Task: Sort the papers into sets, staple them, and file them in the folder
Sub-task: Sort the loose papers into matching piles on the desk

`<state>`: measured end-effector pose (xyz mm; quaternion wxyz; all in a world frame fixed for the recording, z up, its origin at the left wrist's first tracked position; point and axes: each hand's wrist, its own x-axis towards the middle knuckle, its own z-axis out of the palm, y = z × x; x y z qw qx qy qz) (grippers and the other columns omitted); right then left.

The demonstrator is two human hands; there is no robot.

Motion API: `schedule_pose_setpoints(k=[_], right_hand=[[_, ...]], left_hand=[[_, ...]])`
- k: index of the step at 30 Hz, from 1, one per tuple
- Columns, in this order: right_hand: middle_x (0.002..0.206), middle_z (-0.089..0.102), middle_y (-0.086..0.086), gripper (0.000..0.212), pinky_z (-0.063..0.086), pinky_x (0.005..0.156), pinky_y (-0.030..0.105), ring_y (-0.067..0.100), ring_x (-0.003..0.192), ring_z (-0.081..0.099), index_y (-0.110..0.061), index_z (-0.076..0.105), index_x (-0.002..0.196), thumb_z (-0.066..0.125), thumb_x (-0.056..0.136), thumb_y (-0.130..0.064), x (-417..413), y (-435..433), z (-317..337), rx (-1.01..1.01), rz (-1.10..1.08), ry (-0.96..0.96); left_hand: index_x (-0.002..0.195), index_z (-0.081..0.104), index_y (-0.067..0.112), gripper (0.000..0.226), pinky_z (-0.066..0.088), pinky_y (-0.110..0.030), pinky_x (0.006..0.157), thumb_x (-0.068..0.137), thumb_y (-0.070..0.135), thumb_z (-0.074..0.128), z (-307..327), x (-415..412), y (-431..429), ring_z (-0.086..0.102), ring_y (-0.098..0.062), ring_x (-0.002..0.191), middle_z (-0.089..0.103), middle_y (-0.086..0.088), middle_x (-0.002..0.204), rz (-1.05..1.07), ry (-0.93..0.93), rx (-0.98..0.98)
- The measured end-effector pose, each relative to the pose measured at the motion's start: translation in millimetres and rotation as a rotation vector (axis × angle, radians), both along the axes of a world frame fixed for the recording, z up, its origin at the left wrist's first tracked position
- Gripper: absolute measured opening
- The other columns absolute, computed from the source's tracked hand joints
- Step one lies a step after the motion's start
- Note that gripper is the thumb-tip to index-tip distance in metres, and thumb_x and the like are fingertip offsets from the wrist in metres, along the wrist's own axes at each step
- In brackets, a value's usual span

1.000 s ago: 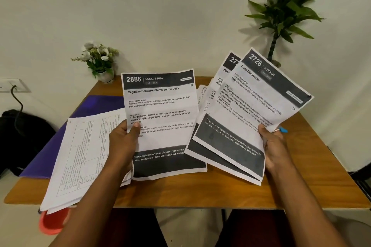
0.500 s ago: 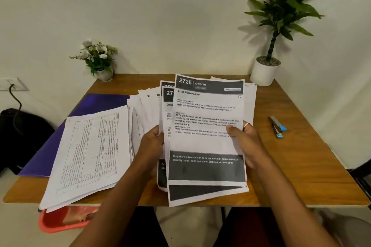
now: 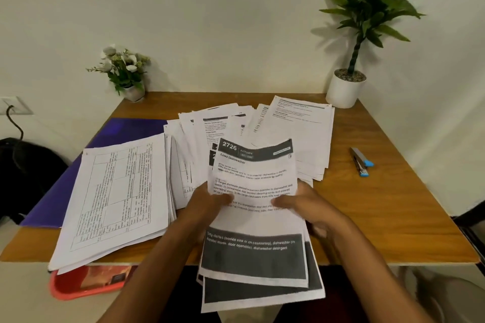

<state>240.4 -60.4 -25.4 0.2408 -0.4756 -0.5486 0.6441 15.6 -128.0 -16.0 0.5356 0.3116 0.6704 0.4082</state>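
Note:
A small set of printed sheets (image 3: pixel 256 220), topped by a page headed "2726 Kitchen, Load Dishwasher", is held over the table's near edge. My left hand (image 3: pixel 210 204) grips its left side and my right hand (image 3: pixel 307 204) grips its right side, thumbs on top. Behind it, loose white papers (image 3: pixel 296 134) lie fanned across the wooden table (image 3: pixel 393 217). A thick stack with printed tables (image 3: pixel 115 199) lies to the left, partly on a purple folder (image 3: pixel 123 128). A grey and blue stapler (image 3: pixel 361 161) lies at the right.
A white pot with a tall green plant (image 3: pixel 345 89) stands at the back right corner, a small flower pot (image 3: pixel 128 78) at the back left. A red tray (image 3: pixel 86 283) sits below the table's front left edge. A black bag (image 3: pixel 23 173) is at the left.
The sheets held apart in each hand have been brought together into one set, then lowered toward the near table edge. The view has tilted down.

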Motion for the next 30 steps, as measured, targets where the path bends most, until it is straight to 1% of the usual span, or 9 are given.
schedule_pose_setpoints(k=[2, 5, 7, 11, 14, 17, 21, 24, 30], right_hand=[[0.12, 0.074, -0.005, 0.044, 0.054, 0.099, 0.04, 0.018, 0.112, 0.07, -0.022, 0.063, 0.127, 0.069, 0.09, 0.0, -4.3, -3.2, 1.4, -0.042, 0.037, 0.002], [0.113, 0.076, 0.0, 0.042, 0.058, 0.091, 0.039, 0.022, 0.105, 0.073, -0.016, 0.066, 0.122, 0.063, 0.089, 0.01, 1.0, -0.3, 5.3, -0.081, -0.049, 0.028], [0.114, 0.076, 0.006, 0.043, 0.057, 0.093, 0.043, 0.027, 0.105, 0.073, -0.009, 0.066, 0.123, 0.061, 0.088, 0.015, 8.7, 2.4, 6.6, -0.102, -0.127, 0.07], [0.122, 0.073, 0.01, 0.041, 0.055, 0.098, 0.043, 0.026, 0.108, 0.072, -0.009, 0.066, 0.12, 0.061, 0.089, 0.015, 17.5, 4.9, 14.1, -0.047, -0.238, 0.199], [0.121, 0.073, 0.003, 0.042, 0.055, 0.099, 0.041, 0.023, 0.114, 0.069, -0.015, 0.064, 0.121, 0.061, 0.09, 0.013, 12.2, 7.6, 29.6, 0.088, -0.308, 0.322], [0.113, 0.076, -0.001, 0.038, 0.06, 0.087, 0.032, 0.02, 0.109, 0.071, -0.015, 0.063, 0.12, 0.06, 0.092, 0.011, 2.2, 12.5, 51.6, 0.227, -0.376, 0.423], [0.108, 0.077, -0.01, 0.034, 0.06, 0.087, 0.029, 0.014, 0.107, 0.071, -0.023, 0.064, 0.115, 0.066, 0.092, 0.002, -7.6, 17.6, 76.6, 0.445, -0.449, 0.408], [0.107, 0.077, -0.01, 0.034, 0.059, 0.088, 0.03, 0.016, 0.107, 0.071, -0.024, 0.066, 0.112, 0.067, 0.091, 0.002, -9.1, 19.2, 72.0, 0.478, -0.418, 0.381], [0.091, 0.077, -0.02, 0.026, 0.059, 0.077, 0.025, 0.013, 0.098, 0.072, -0.03, 0.067, 0.101, 0.072, 0.091, -0.008, -8.7, 11.5, 24.5, 0.311, -0.348, 0.157]], left_hand=[[0.119, 0.066, 0.017, 0.025, 0.06, -0.051, 0.089, 0.097, 0.006, 0.063, -5.3, 2.7, -1.2, 0.073, -0.032, 0.099, 0.076, -0.007, 0.115, -0.034, -0.024, -0.059], [0.121, 0.068, 0.013, 0.028, 0.06, -0.044, 0.081, 0.096, 0.001, 0.061, -4.9, 5.4, -2.9, 0.074, -0.032, 0.096, 0.078, -0.007, 0.109, -0.051, -0.13, -0.058], [0.119, 0.069, 0.011, 0.026, 0.06, -0.044, 0.08, 0.096, 0.002, 0.061, -1.0, 7.0, -2.9, 0.075, -0.033, 0.095, 0.078, -0.009, 0.108, -0.043, -0.233, -0.043], [0.125, 0.065, 0.016, 0.025, 0.053, -0.059, 0.098, 0.102, 0.017, 0.057, 9.9, 6.4, 0.5, 0.07, -0.04, 0.11, 0.074, -0.013, 0.121, -0.013, -0.379, 0.078], [0.126, 0.064, 0.018, 0.025, 0.057, -0.056, 0.094, 0.103, 0.023, 0.056, 30.1, 5.3, 7.2, 0.074, -0.029, 0.106, 0.075, -0.004, 0.119, 0.022, -0.199, 0.291], [0.125, 0.064, 0.015, 0.026, 0.064, -0.042, 0.079, 0.101, 0.023, 0.06, 58.7, 6.1, 16.0, 0.077, -0.023, 0.097, 0.078, 0.0, 0.111, 0.04, -0.029, 0.496], [0.125, 0.064, 0.014, 0.029, 0.064, -0.034, 0.077, 0.1, 0.027, 0.061, 78.5, 5.4, 24.5, 0.076, -0.017, 0.098, 0.077, 0.002, 0.112, 0.067, 0.057, 0.644], [0.119, 0.067, 0.02, 0.022, 0.063, -0.03, 0.076, 0.098, 0.027, 0.064, 65.8, 2.4, 27.4, 0.076, -0.016, 0.099, 0.077, 0.006, 0.108, 0.064, 0.065, 0.643], [0.121, 0.062, 0.032, 0.027, 0.061, -0.021, 0.076, 0.095, 0.031, 0.07, 14.6, 0.2, 19.5, 0.071, -0.015, 0.102, 0.071, 0.011, 0.113, 0.013, 0.165, 0.496]])
